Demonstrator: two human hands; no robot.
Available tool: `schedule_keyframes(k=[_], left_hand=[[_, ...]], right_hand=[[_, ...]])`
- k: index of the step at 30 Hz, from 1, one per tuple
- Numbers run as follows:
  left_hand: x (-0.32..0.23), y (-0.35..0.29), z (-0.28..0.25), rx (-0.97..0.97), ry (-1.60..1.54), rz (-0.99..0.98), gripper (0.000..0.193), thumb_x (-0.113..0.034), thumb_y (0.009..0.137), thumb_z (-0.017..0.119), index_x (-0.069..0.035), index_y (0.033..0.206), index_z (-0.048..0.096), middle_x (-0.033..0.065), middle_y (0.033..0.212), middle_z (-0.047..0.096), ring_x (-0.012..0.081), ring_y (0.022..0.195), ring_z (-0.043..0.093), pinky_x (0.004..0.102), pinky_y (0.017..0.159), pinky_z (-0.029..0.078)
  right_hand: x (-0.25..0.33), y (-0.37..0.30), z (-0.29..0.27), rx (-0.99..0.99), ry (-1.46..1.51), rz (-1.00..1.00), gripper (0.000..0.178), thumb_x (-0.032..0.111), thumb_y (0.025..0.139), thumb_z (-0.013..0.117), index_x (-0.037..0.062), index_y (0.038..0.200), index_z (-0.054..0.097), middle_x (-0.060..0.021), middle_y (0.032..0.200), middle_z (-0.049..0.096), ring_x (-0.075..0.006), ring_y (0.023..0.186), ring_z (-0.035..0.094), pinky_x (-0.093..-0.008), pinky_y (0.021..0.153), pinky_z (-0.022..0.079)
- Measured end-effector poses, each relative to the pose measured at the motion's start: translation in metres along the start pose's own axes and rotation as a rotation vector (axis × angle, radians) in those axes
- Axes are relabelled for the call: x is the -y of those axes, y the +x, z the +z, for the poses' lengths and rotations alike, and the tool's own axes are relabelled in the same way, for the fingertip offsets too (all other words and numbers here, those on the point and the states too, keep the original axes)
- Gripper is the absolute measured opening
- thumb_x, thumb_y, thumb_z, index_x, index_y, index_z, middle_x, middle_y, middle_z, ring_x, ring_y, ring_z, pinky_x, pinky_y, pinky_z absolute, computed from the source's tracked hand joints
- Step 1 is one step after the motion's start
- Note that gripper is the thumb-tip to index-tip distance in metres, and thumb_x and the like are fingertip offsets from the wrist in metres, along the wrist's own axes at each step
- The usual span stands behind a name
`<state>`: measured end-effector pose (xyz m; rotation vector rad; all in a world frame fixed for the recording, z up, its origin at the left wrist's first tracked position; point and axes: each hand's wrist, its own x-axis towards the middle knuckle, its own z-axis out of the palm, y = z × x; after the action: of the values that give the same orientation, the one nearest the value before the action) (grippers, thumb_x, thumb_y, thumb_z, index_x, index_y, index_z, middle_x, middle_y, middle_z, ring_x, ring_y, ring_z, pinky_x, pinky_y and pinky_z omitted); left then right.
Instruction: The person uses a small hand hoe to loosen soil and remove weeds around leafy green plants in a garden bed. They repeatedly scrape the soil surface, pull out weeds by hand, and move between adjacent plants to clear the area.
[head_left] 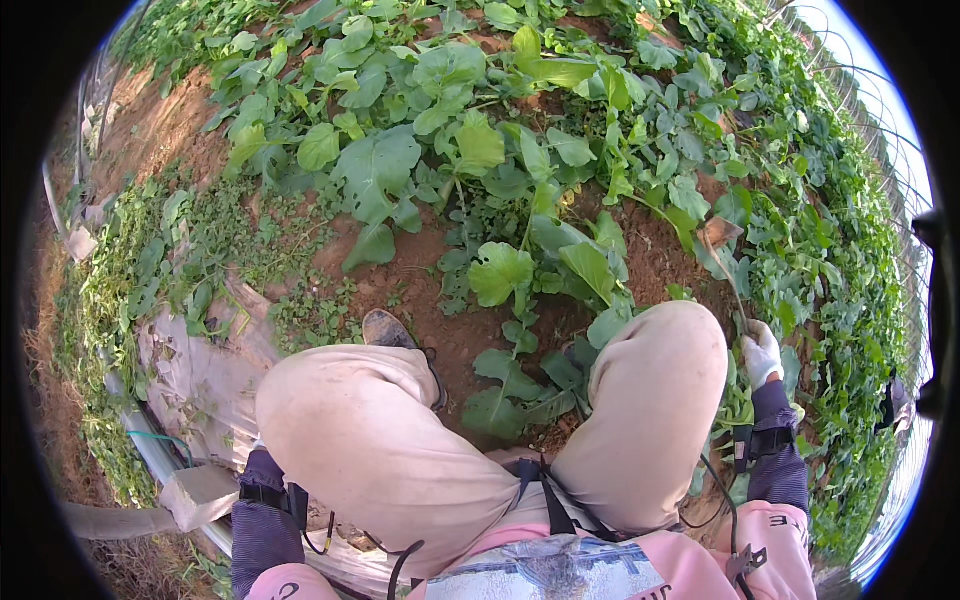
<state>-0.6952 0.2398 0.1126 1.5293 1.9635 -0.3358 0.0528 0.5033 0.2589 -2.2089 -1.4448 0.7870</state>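
My right hand (762,354), in a white glove, is closed beside my right knee. It grips a hand hoe (734,284) with a thin curved neck and a rusty brown blade. The blade stands up among the leaves at the right, over bare soil. Hidden behind my left thigh is most of my left hand (259,441); only a sliver of pale glove shows, and its fingers cannot be seen. Broad-leaved green plants (500,270) grow in front of me and between my knees.
Low weeds (290,250) and reddish-brown soil (400,275) lie ahead. Dusty sheeting (195,365) covers ground at the left, near a pale pipe (150,450) and a block (198,494). My left shoe (388,332) rests on soil. Cables (735,510) hang along my sleeves. Thin hoops (880,110) rise at the right.
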Motion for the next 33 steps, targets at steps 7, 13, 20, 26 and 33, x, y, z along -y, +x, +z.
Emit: schedule_keyframes(k=[7, 13, 20, 26, 33], left_hand=[[0.008, 0.016, 0.034, -0.081, -0.061, 0.094, 0.03, -0.028, 0.076, 0.055, -0.008, 0.096, 0.064, 0.0196, 0.096, 0.062, 0.0359, 0.092, 0.058, 0.0404, 0.079, 0.047], [0.026, 0.023, 0.053, -0.063, -0.145, 0.055, 0.031, -0.028, 0.078, 0.053, -0.007, 0.099, 0.062, 0.02, 0.095, 0.062, 0.0363, 0.094, 0.057, 0.0413, 0.081, 0.046], [0.047, 0.022, 0.033, -0.071, -0.14, 0.046, 0.031, -0.029, 0.077, 0.054, -0.011, 0.102, 0.061, 0.0202, 0.096, 0.061, 0.0368, 0.093, 0.057, 0.0427, 0.08, 0.046], [0.062, 0.022, 0.015, 0.03, 0.127, 0.019, 0.031, -0.032, 0.076, 0.056, -0.011, 0.098, 0.063, 0.0185, 0.093, 0.063, 0.0362, 0.091, 0.058, 0.0426, 0.079, 0.047], [-0.042, 0.035, -0.138, -0.031, 0.072, -0.021, 0.027, -0.026, 0.077, 0.058, -0.008, 0.096, 0.063, 0.0178, 0.089, 0.063, 0.0334, 0.086, 0.06, 0.0397, 0.075, 0.049]], right_hand=[[0.045, -0.087, -0.058, -0.152, 0.312, -0.05, 0.045, 0.002, 0.082, 0.044, 0.0024, 0.127, 0.041, -0.0036, 0.095, 0.054, -0.0051, 0.056, 0.043, -0.0157, 0.045, 0.036], [0.059, -0.112, -0.054, 0.056, 0.544, -0.012, 0.042, 0.002, 0.084, 0.045, -0.0001, 0.126, 0.039, -0.0046, 0.086, 0.053, -0.0087, 0.056, 0.046, -0.0199, 0.044, 0.039], [0.096, -0.082, -0.014, 0.189, 0.713, 0.167, 0.042, 0.002, 0.085, 0.046, 0.0005, 0.126, 0.038, -0.0057, 0.086, 0.054, -0.0089, 0.062, 0.05, -0.0201, 0.045, 0.043], [0.071, -0.053, 0.033, 0.501, 0.739, 0.385, 0.04, 0.007, 0.085, 0.051, 0.0003, 0.123, 0.042, -0.0052, 0.08, 0.054, -0.0125, 0.059, 0.054, -0.0279, 0.05, 0.051], [0.035, 0.012, 0.068, 0.49, 0.485, 0.347, 0.04, 0.009, 0.086, 0.046, 0.0014, 0.125, 0.042, -0.0056, 0.081, 0.054, -0.0109, 0.056, 0.052, -0.0287, 0.051, 0.053]])
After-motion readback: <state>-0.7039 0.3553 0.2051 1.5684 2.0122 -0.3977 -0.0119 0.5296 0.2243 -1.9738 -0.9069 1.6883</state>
